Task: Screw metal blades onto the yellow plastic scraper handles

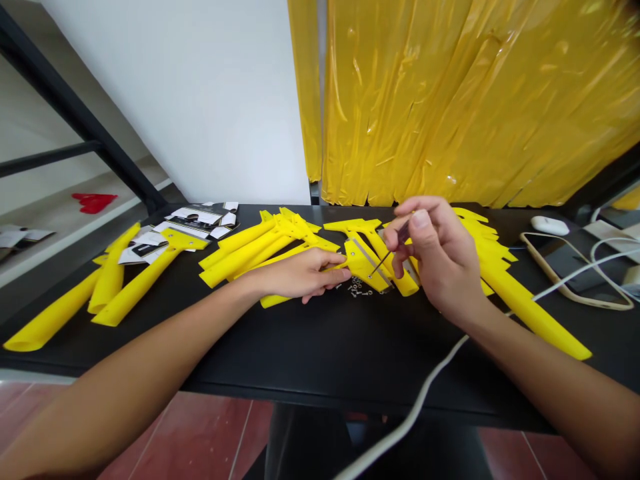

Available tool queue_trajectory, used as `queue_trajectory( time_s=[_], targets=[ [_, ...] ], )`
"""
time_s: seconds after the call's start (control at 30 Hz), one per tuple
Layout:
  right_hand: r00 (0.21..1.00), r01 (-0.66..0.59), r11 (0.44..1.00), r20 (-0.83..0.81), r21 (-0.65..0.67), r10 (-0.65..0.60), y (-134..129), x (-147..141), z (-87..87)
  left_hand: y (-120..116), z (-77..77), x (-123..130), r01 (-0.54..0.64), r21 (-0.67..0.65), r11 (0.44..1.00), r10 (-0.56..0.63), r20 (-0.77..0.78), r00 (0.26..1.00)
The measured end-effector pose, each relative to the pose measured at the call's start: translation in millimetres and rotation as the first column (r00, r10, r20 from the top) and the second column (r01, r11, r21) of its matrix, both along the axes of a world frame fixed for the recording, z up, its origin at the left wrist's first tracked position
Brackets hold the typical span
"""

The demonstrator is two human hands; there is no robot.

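Scraper in hand: a yellow plastic scraper lies on the worktop, its head just in front of the person, with a metal blade along its edge.
Left hand: the left hand rests over the scraper's yellow shaft, and its fingers reach the head.
Left grip: closed around the scraper, pinning it down.
Right hand: the right hand hovers just above the head, to the right of the left hand.
Right grip: a narrow pinch between thumb and fingers, holding a slim screwdriver whose tip is at the blade.
Beside the hands: small metal screws lie in a loose scatter just below the scraper.
Nearby parts: more yellow scrapers are heaped to the left, and others lie to the right.
Far left: printed cards lie beside further scrapers.
Far right: a white earbud case, a phone and a white cable.
Behind: a glossy yellow plastic sheet hangs against the wall.
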State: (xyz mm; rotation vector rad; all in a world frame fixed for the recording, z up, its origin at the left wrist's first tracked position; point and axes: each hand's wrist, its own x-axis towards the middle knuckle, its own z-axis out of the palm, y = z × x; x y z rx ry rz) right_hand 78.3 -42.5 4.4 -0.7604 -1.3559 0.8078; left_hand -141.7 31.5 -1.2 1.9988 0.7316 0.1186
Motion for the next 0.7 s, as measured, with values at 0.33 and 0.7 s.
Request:
queue_trajectory(
  time_s=[0.33,0.7],
  targets=[
    [0.996,-0.091,0.995,0.006,-0.041,0.091,-7.2,-2.0,4.5,2.7,-0.7,-1.5,0.019,-0.012,1.000,-0.019,0.024,1.000],
    [0.988,-0.147,0.988,0.046,-0.041,0.149,-5.6,0.9,4.1,1.1,0.7,-1.4,0.013,-0.002,1.000,-0.013,-0.003,1.000]
  ],
)
